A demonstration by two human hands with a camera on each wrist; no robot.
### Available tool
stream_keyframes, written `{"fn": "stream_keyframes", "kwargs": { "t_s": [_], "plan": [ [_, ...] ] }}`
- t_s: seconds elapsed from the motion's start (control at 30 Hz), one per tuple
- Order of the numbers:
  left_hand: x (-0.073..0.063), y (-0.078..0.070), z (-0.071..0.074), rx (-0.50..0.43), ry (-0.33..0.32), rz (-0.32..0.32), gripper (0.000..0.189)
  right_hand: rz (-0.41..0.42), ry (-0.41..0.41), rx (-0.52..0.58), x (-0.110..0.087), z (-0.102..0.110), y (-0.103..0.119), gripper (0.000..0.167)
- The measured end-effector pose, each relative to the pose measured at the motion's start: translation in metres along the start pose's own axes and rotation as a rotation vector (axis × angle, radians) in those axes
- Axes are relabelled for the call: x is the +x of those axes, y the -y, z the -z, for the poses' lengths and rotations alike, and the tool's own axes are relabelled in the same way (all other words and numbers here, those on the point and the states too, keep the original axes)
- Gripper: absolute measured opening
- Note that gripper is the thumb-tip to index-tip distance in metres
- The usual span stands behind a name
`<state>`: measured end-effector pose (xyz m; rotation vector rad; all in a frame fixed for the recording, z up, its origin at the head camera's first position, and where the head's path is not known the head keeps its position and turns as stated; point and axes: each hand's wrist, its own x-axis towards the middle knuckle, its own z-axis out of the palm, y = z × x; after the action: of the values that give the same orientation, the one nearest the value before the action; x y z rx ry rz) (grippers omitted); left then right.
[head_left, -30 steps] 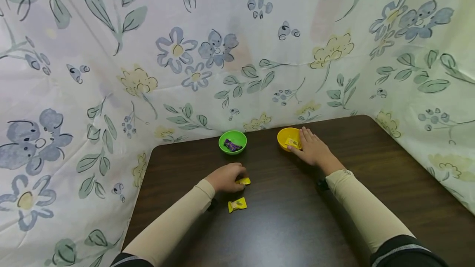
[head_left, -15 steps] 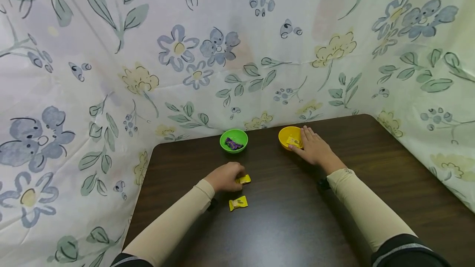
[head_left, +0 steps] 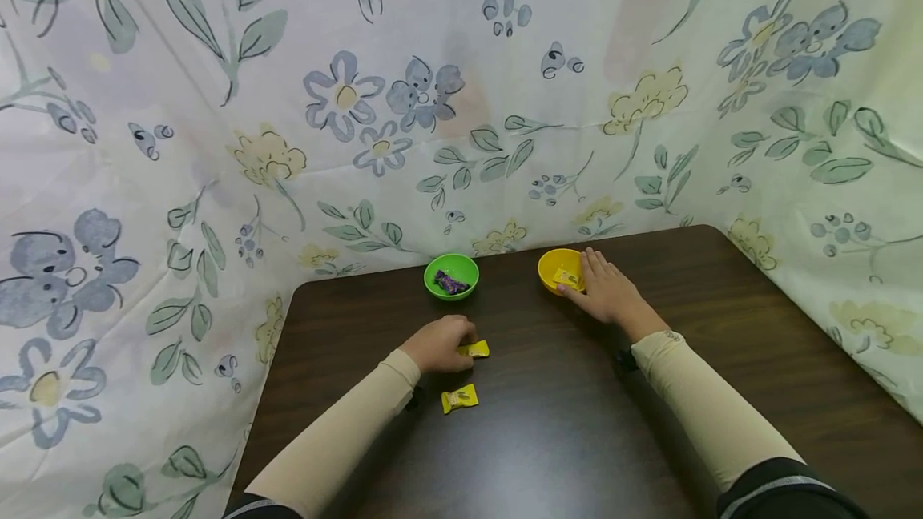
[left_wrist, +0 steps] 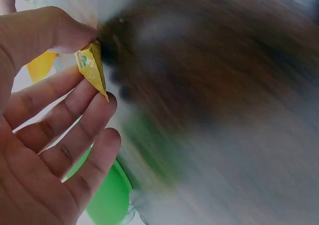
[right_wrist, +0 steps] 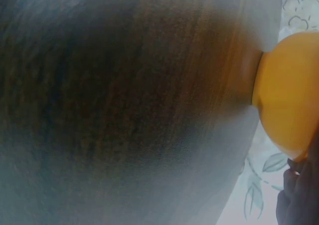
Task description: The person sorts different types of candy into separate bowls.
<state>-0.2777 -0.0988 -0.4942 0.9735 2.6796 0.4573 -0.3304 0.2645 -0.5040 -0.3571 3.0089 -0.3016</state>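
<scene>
My left hand (head_left: 436, 345) pinches a yellow-wrapped candy (head_left: 478, 349) low over the table. In the left wrist view, thumb and fingertips meet on that yellow wrapper (left_wrist: 89, 68). Closer to me, a second yellow-wrapped candy (head_left: 460, 399) lies on the table. My right hand (head_left: 611, 295) rests against the right side of a yellow bowl (head_left: 548, 264), fingers straight and thumb by the near rim. Inside that bowl is yellow-wrapped candy (head_left: 566, 277). The right wrist view shows the bowl's outer wall (right_wrist: 291, 95), with only a dark bit of the hand at the edge.
A green bowl (head_left: 458, 264) with purple-wrapped candy (head_left: 452, 284) stands at the back, left of the yellow bowl. The dark wooden table (head_left: 577, 423) meets a floral cloth (head_left: 404, 207) along its back and sides.
</scene>
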Motion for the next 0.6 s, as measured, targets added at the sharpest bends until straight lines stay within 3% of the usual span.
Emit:
{"fn": "stream_keyframes", "kwargs": {
  "t_s": [0.13, 0.3, 0.6],
  "plan": [
    [0.011, -0.002, 0.000, -0.079, -0.014, -0.015, 0.020, -0.007, -0.003, -0.003, 0.001, -0.003, 0.001, 0.106],
    [0.027, -0.010, 0.009, -0.183, -0.082, -0.043, 0.019, 0.001, -0.011, -0.024, 0.001, -0.002, 0.000, 0.106],
    [0.056, -0.027, 0.018, -0.199, -0.168, -0.066, 0.022, 0.008, -0.004, -0.021, 0.002, -0.001, 0.001, 0.104]
  ]
}}
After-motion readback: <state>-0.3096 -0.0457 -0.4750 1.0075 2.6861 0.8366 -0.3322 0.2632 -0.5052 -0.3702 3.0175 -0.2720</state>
